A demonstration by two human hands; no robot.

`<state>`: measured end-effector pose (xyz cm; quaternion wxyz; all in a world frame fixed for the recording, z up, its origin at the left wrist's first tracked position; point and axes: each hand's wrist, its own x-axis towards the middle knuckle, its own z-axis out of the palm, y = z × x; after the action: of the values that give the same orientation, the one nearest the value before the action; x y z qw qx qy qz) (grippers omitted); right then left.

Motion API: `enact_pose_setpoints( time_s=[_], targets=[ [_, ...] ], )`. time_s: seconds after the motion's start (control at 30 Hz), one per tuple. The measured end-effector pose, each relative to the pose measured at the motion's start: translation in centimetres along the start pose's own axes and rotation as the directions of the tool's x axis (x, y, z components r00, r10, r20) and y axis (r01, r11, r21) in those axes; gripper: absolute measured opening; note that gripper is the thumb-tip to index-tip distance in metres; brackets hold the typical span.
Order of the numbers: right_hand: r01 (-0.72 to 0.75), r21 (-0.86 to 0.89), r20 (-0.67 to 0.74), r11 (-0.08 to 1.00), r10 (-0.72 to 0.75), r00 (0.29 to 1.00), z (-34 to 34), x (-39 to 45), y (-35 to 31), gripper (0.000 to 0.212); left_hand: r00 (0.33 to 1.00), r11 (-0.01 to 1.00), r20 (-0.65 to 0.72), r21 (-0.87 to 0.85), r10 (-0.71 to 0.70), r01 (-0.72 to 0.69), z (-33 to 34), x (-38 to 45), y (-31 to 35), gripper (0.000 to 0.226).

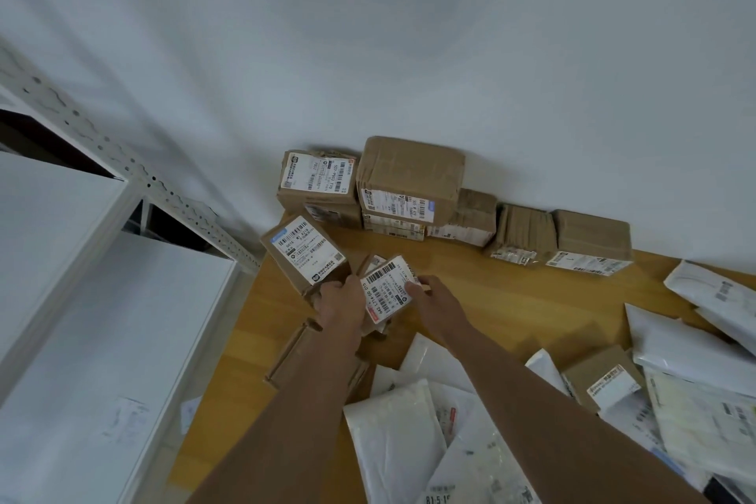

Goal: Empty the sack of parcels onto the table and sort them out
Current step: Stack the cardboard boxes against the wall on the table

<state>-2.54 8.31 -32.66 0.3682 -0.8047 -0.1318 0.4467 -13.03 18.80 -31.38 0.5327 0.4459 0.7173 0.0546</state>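
My left hand grips the near end of a tilted brown cardboard box with a white label on top. My right hand pinches the right edge of a small labelled box, held between both hands above the wooden table. Under my left forearm lies another brown carton. Several brown boxes stand stacked in a row against the white wall. White mailer bags lie heaped at the near right. No sack is in view.
A white metal shelf rack with a perforated upright stands close on the left of the table. More white and grey mailers and a small brown box cover the right side. Bare wood shows in the table's middle.
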Motion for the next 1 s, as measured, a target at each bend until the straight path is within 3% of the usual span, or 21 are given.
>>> enact_pose_setpoints(
  time_s=[0.23, 0.47, 0.57, 0.7, 0.8, 0.93, 1.0],
  targets=[
    [0.009, 0.224, -0.089, 0.975, 0.011, 0.996, -2.0, -0.7, 0.5, 0.028, 0.994, 0.975, 0.055, -0.206, 0.1, -0.086, 0.4, -3.3, 0.8, 0.038],
    [0.053, 0.503, -0.068, 0.863, -0.021, 0.997, -7.4, -2.8, 1.7, 0.023, 0.946, 0.954, 0.185, -0.193, 0.265, -0.229, 3.5, -6.2, 1.5, 0.024],
    [0.078, 0.606, -0.116, 0.792, -0.008, 0.993, -9.5, -3.2, 2.9, 0.021, 0.919, 0.947, 0.241, -0.154, 0.313, -0.282, 5.3, -7.3, 1.4, 0.033],
    [0.108, 0.68, -0.176, 0.725, 0.019, 0.984, -11.7, -3.6, 4.1, 0.019, 0.898, 0.963, 0.362, -0.185, 0.251, -0.195, 7.8, -7.8, 1.2, 0.046],
    [0.1, 0.718, -0.222, 0.689, 0.091, 0.971, -13.5, -3.8, 4.4, 0.019, 0.882, 0.957, 0.395, -0.228, 0.258, -0.178, 9.4, -8.3, 1.4, 0.039],
    [0.121, 0.678, -0.277, 0.725, 0.1, 0.956, -15.6, -3.8, 4.2, 0.018, 0.857, 0.934, 0.38, -0.214, 0.349, -0.285, 11.1, -8.7, 2.7, 0.029],
    [0.167, 0.651, -0.31, 0.741, 0.058, 0.949, -16.4, -3.8, 3.5, 0.019, 0.823, 0.883, 0.319, -0.167, 0.47, -0.439, 11.4, -9.4, 3.4, 0.027]
  ],
)
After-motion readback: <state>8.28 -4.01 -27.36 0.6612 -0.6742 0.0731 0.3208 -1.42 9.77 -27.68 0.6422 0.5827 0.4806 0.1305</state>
